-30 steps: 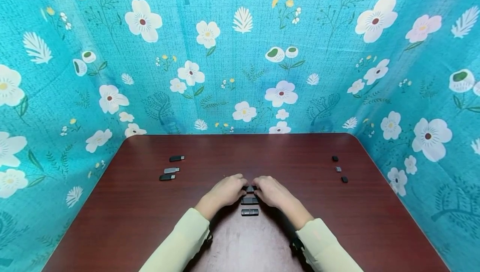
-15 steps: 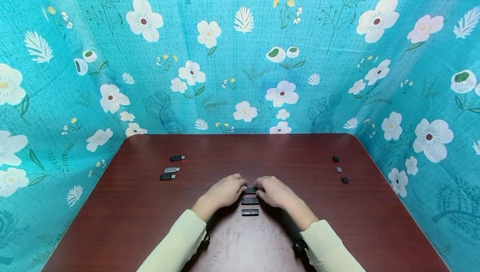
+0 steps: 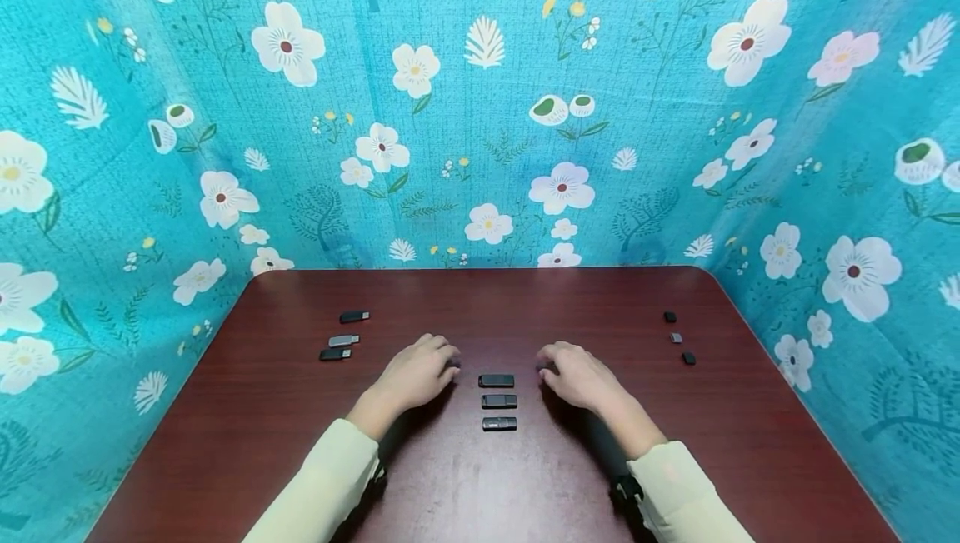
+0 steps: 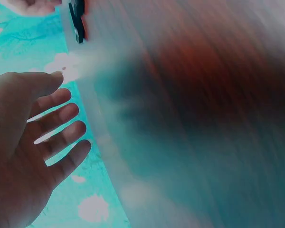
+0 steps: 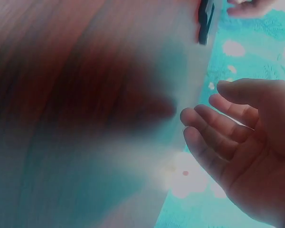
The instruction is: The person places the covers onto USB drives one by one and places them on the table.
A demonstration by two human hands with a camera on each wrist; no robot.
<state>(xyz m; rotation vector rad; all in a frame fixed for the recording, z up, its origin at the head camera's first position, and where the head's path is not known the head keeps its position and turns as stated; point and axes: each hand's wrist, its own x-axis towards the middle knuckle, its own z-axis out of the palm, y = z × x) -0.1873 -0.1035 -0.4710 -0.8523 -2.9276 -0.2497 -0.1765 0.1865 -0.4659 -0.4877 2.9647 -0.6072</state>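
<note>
Three capped USB sticks lie in a column at the middle of the table: a far one [image 3: 497,381], a middle one [image 3: 499,401] and a near one [image 3: 499,424]. To their left, my left hand [image 3: 417,372] is apart from them with nothing in it; its relaxed fingers [image 4: 61,114] show in the left wrist view. My right hand [image 3: 579,376] is on the other side, also holding nothing, its fingers loosely bent. Part of the dark USB sticks [image 4: 78,21] appears at the top of the left wrist view.
At the left lie a black USB stick [image 3: 354,316], a grey one [image 3: 344,341] and another black one [image 3: 334,355], plugs bare. Three small caps lie at the right: black [image 3: 670,317], grey [image 3: 676,338] and black [image 3: 689,358]. A blue floral curtain [image 3: 450,110] stands behind the table [image 3: 600,301].
Both hands held the far USB stick between them. They have since let go and moved apart, left hand leftward and right hand rightward, leaving the stick on the table.
</note>
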